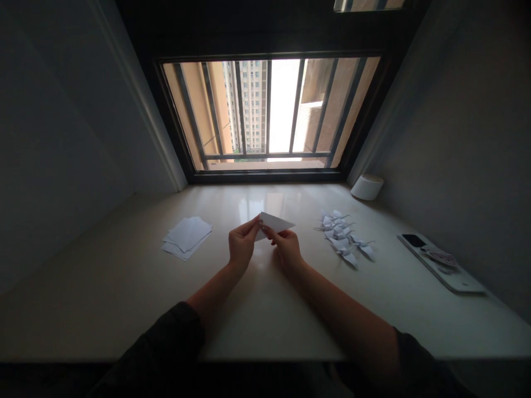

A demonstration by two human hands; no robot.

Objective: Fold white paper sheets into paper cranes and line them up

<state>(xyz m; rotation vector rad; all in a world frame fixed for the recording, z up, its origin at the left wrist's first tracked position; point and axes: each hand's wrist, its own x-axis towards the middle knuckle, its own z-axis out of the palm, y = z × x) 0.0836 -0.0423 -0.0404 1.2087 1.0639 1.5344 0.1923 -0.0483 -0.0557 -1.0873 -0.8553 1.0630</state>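
Observation:
Between my two hands is a folded piece of white paper (277,222), with a pointed corner reaching to the right. My left hand (244,239) pinches its left edge between thumb and fingers. Close beside it, my right hand (287,243) grips the lower edge, its thumb near the left fingertips. Both hands are just above the white sill, and parts of the paper are hidden behind the fingers. To the left lies a loose stack of white paper sheets (187,236). On the right, several folded white paper cranes (341,236) sit in a cluster.
A white smartphone (442,264) lies at the right on the sill (257,320). Near the window's right corner stands a small white cylindrical object (367,187). A dark-framed window (269,177) with bars closes the far side, and walls flank both sides.

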